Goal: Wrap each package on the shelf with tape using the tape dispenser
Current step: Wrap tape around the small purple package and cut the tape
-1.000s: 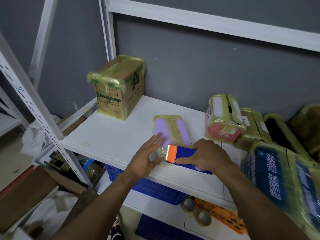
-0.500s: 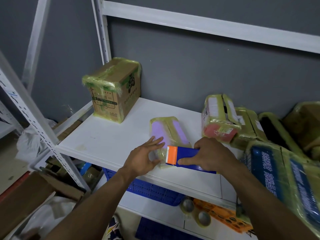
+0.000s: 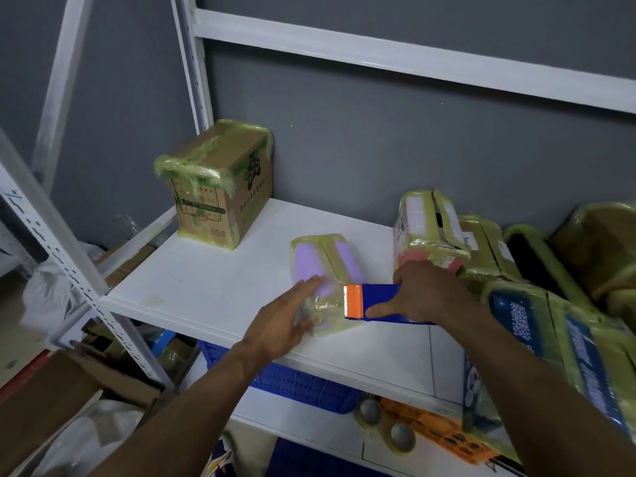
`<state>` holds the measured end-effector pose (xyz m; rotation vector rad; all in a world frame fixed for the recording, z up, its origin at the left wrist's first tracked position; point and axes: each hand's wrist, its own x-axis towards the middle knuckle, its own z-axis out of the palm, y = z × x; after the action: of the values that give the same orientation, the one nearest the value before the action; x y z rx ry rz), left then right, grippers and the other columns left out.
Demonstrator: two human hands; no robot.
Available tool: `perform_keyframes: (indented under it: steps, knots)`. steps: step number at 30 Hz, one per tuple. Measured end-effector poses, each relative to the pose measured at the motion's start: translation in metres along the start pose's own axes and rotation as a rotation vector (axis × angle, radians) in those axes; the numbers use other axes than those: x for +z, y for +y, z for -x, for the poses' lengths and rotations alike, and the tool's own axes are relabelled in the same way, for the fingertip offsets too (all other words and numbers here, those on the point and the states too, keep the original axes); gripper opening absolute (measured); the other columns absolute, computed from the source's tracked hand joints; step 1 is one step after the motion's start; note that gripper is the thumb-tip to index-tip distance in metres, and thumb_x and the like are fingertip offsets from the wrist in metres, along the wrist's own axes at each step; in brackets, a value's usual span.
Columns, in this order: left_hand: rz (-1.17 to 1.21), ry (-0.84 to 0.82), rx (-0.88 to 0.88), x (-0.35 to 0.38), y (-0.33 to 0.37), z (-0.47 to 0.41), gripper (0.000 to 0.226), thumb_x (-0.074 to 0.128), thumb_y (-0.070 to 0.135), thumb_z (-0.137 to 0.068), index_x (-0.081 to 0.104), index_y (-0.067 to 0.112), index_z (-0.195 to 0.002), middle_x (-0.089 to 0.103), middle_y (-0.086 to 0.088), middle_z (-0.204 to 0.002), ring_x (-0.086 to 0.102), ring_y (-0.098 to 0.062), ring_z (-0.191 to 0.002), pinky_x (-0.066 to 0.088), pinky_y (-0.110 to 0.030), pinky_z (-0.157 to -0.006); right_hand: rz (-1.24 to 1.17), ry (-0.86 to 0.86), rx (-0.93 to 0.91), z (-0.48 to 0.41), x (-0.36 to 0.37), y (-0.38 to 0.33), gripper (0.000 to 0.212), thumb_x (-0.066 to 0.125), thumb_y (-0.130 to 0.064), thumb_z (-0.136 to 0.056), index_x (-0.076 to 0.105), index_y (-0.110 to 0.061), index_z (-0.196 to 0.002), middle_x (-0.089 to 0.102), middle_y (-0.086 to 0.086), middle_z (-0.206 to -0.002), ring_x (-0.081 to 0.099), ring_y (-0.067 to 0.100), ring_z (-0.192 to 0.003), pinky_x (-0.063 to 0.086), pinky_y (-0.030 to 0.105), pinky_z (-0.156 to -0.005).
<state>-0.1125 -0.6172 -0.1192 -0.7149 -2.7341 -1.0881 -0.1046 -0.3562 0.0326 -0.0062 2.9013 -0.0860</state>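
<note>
while the right hand (image 3: 426, 294) closes its grip around the blue tape dispenser (image 3: 378, 301), the dispenser's orange cutter end sits against the near end of the purple package (image 3: 320, 266), in the lower middle of the frame, close to the front edge of the white shelf (image 3: 213, 284). the left hand (image 3: 282, 325) lies flat on the near left side of that package, fingers straight. its grip is wide, pressing rather than clasping.

the purple package looks partway done. a yellowish band of tape runs lengthwise down its middle and clear tape is bunched at the near end, but bare purple shows on both sides of the band. finishing it likely calls for cutting the strip at the near end and perhaps another pass.

the rest seems largely wrapped. the cardboard box (image 3: 220, 187) at centre left carries tape over its top and along its base. at the right of the frame, the pink-ended package (image 3: 426, 228), the blue-printed package (image 3: 550, 339) and those behind them all shine with yellowish tape. whether any unwrapped package lies beyond the right edge cannot be told. spare tape rolls (image 3: 401, 437) lie on the lower shelf.
</note>
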Motion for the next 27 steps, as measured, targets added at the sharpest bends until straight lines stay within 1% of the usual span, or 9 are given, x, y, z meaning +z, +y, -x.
perform_keyframes:
  steps: [2,5,9,11,15,17,21,23,27]
  knots:
    - [-0.03,0.008,0.088,0.004,-0.001,0.001,0.077,0.064,0.019,-0.098,0.024,0.058,-0.15,0.018,0.026,-0.164,0.03,-0.01,-0.15,0.049,-0.034,-0.107,-0.002,-0.023,0.0,-0.007,0.002,0.0,0.081,0.076,-0.086,-0.059,0.062,-0.019,-0.103,0.067,-0.002,-0.092,0.065,0.015,-0.081,0.061,0.033,-0.077]
    - [-0.074,0.04,0.125,0.011,-0.004,0.005,0.062,0.065,0.017,-0.096,0.044,0.047,-0.145,0.012,0.026,-0.166,0.047,-0.017,-0.14,0.053,-0.027,-0.091,-0.014,-0.044,-0.005,-0.015,0.005,0.002,0.082,0.077,-0.085,-0.058,0.065,-0.016,-0.102,0.067,-0.001,-0.088,0.066,0.016,-0.08,0.06,0.032,-0.075]
    - [-0.094,0.076,0.06,0.004,0.004,0.003,0.054,0.065,0.061,-0.09,0.049,0.054,-0.141,0.016,0.039,-0.159,0.029,0.005,-0.146,0.045,-0.023,-0.104,-0.006,-0.053,-0.007,-0.018,0.007,0.005,0.083,0.076,-0.085,-0.059,0.065,-0.017,-0.106,0.067,-0.002,-0.092,0.066,0.015,-0.082,0.061,0.033,-0.078]
    - [-0.1,0.07,0.013,0.001,0.005,-0.001,0.052,0.055,0.068,-0.092,0.05,0.054,-0.141,0.02,0.042,-0.155,0.021,0.013,-0.144,0.041,-0.022,-0.109,-0.012,-0.053,-0.004,-0.019,0.01,0.006,0.084,0.077,-0.085,-0.059,0.064,-0.017,-0.107,0.067,-0.003,-0.092,0.066,0.015,-0.083,0.061,0.033,-0.078]
    - [-0.187,0.168,0.117,0.003,0.002,-0.008,0.041,0.048,0.056,-0.101,0.063,0.039,-0.136,0.04,0.027,-0.153,0.025,0.003,-0.148,0.056,-0.03,-0.095,-0.023,-0.059,0.003,-0.02,0.012,0.006,0.085,0.075,-0.086,-0.059,0.065,-0.017,-0.106,0.068,-0.001,-0.094,0.067,0.016,-0.085,0.061,0.035,-0.081]
    - [-0.177,0.189,0.15,0.007,0.001,-0.009,0.038,0.051,0.045,-0.103,0.064,0.032,-0.136,0.045,0.024,-0.151,0.027,0.001,-0.149,0.056,-0.031,-0.097,-0.034,-0.054,0.007,-0.019,0.013,0.006,0.083,0.075,-0.087,-0.058,0.066,-0.017,-0.101,0.068,-0.001,-0.091,0.067,0.016,-0.082,0.061,0.037,-0.081]
    - [-0.155,0.166,0.147,0.013,0.006,-0.005,0.041,0.046,0.047,-0.104,0.053,0.042,-0.144,0.044,0.026,-0.151,0.026,0.004,-0.148,0.053,-0.024,-0.097,-0.045,-0.036,0.008,-0.015,0.017,0.006,0.081,0.074,-0.088,-0.058,0.065,-0.018,-0.098,0.067,-0.002,-0.088,0.066,0.016,-0.081,0.06,0.036,-0.079]
    - [-0.195,0.19,0.099,0.012,0.008,-0.008,0.038,0.051,0.054,-0.101,0.058,0.048,-0.137,0.047,0.031,-0.147,0.028,0.007,-0.145,0.055,-0.023,-0.091,-0.059,-0.022,0.008,-0.014,0.017,0.005,0.079,0.074,-0.087,-0.059,0.065,-0.018,-0.097,0.066,-0.002,-0.086,0.065,0.016,-0.079,0.058,0.034,-0.076]
    - [-0.174,0.173,0.07,0.008,0.005,-0.014,0.029,0.059,0.045,-0.1,0.066,0.047,-0.128,0.051,0.034,-0.14,0.032,0.01,-0.141,0.057,-0.028,-0.09,-0.098,-0.002,0.006,-0.011,0.021,0.004,0.076,0.075,-0.087,-0.058,0.066,-0.017,-0.087,0.066,0.0,-0.081,0.065,0.016,-0.074,0.055,0.032,-0.069]
